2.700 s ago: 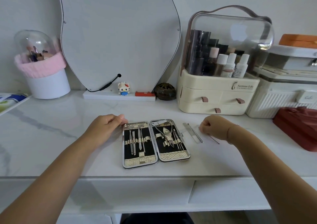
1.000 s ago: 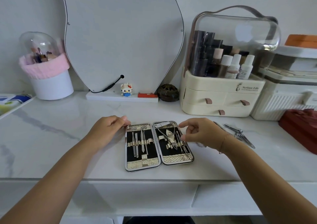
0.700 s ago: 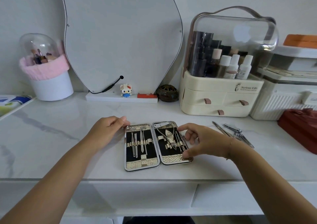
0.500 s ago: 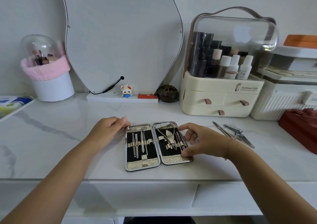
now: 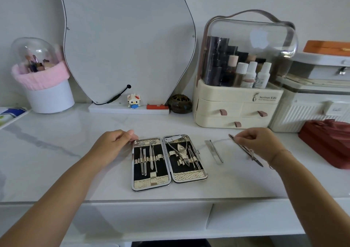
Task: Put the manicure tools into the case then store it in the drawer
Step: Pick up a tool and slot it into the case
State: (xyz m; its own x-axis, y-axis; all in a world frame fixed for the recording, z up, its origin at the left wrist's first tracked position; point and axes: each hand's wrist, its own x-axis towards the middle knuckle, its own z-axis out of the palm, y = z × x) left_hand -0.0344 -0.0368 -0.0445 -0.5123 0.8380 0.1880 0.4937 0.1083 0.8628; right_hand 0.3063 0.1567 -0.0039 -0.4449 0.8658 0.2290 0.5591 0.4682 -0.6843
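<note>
The left hand (image 5: 113, 142) lay with relaxed fingers against the top left corner of the open case (image 5: 189, 176), just left of centre frame, steadying it. The right hand (image 5: 259, 142), at centre right, pinched slim metal tools (image 5: 246, 150) resting on the white tabletop (image 5: 56, 161). Two loose tools (image 5: 215, 152) lay between the case and that hand. Lifted by one end, the thin, smooth tools could slip from the pinch. They could also catch the already crowded elastic loops and nudge the case askew.
</note>
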